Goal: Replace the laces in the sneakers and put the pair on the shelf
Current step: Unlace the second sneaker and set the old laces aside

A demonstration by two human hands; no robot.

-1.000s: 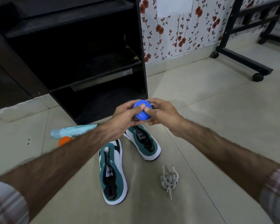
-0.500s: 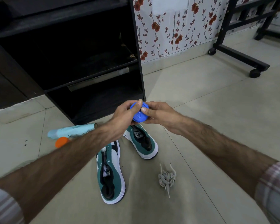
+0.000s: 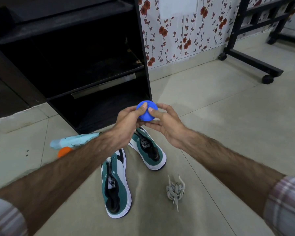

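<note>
While both forearms reach forward over the tiled floor [image 3: 228,103], the left hand [image 3: 124,128] and the right hand [image 3: 167,125] meet at frame centre on a small round blue container [image 3: 146,113] — each thumb pressed on its top face, fingers curled under and around it. Both hands grip it; nothing else is in either hand.

Sneakers: two green-and-white shoes, no laces in the eyelets as far as visible. Near sneaker [image 3: 116,186] lies at 6 o'clock from the hands, toe toward the camera. Far sneaker [image 3: 148,150] sits directly below the hands, partly hidden by them, angled toward 5 o'clock. The two are close but apart.

Grey laces [image 3: 174,189] — a loose tangled bundle on the floor at 4 o'clock from the near sneaker, well apart from both shoes.

Black shelf unit [image 3: 75,65] stands at 11 o'clock from the hands, its shelves dark. A light blue tube [image 3: 71,141] and an orange cap [image 3: 64,151] lie on the floor at 9 o'clock, partly behind the left forearm. Black wheeled frame [image 3: 252,62] at 2 o'clock, against floral wallpaper [image 3: 177,31].
</note>
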